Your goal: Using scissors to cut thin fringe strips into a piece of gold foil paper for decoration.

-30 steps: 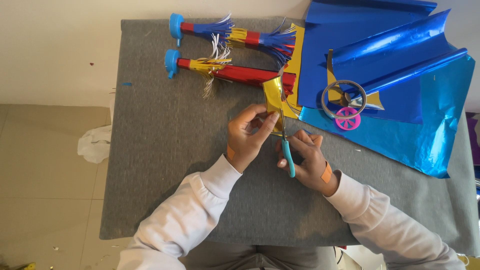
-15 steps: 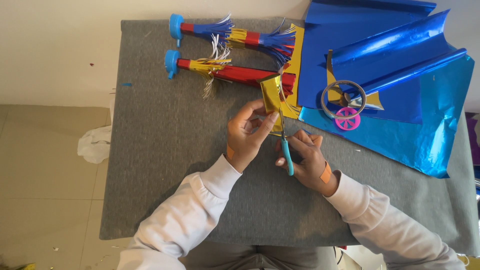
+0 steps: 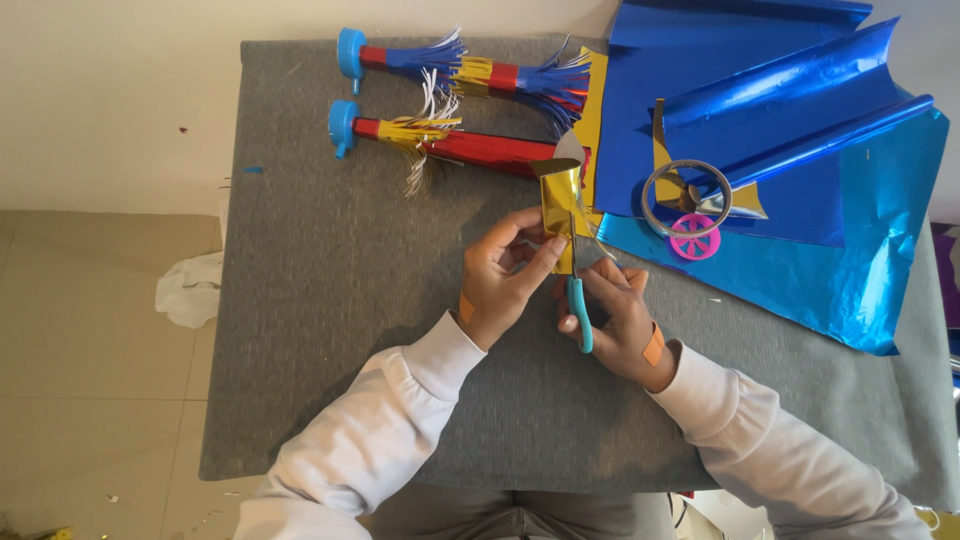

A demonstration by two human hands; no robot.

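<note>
At the centre of the frame, the left hand pinched a folded strip of gold foil above the grey tabletop. The right hand gripped teal-handled scissors, blades at the strip's lower edge.

2 horns, 1 scissors, 2 rings
</note>
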